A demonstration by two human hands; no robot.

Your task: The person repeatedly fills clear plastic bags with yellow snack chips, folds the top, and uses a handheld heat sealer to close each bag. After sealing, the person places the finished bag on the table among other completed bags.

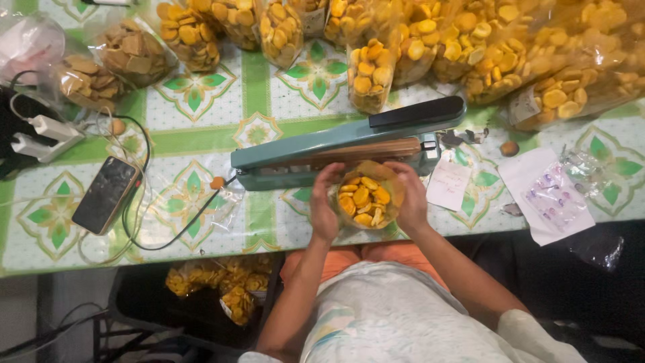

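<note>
Now sealing: left hand (pixel 324 205) and right hand (pixel 411 198) clasp the cookie bag (pixel 365 196), mouth seemingly under the sealer (pixel 342 144) at 12 o'clock; pressing its lever likely follows.

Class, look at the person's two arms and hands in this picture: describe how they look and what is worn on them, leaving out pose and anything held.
Both forearms are bare, with no sleeves reaching them. The left hand and right hand wear no gloves, and no ring, watch or bracelet is visible. The only clothing in view is a pale patterned top on the torso and orange fabric at the lap.
</note>
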